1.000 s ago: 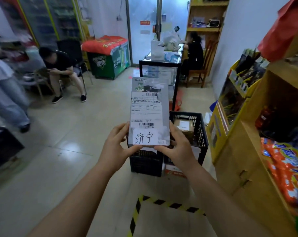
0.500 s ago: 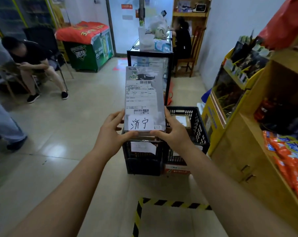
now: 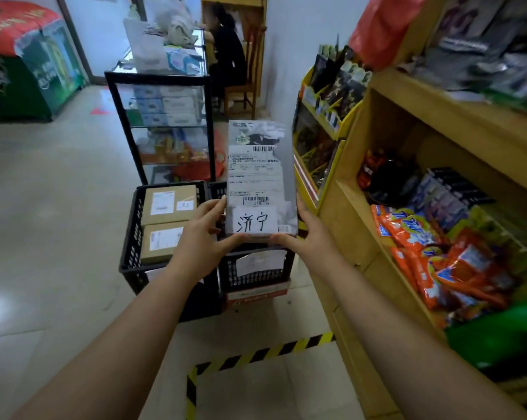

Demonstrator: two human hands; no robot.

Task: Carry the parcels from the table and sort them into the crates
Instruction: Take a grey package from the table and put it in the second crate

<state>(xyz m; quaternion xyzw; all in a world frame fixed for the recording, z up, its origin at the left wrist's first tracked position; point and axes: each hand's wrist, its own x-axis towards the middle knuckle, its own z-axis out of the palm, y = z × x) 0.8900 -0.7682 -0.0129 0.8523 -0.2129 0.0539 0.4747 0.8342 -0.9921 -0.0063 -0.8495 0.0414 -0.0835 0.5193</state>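
We find the fingers of our left hand (image 3: 202, 237) curled against the left edge of the grey parcel (image 3: 260, 180), thumb under its bottom edge. Our right hand (image 3: 309, 241) grips the right edge likewise. The parcel is held upright in the air, above the right-hand black crate (image 3: 256, 268). Its white slip bears handwritten characters. The left-hand black crate (image 3: 132, 237), just beside, contains two brown boxes (image 3: 168, 221). A wooden shelf (image 3: 407, 122) of packaged goods stands to the right.
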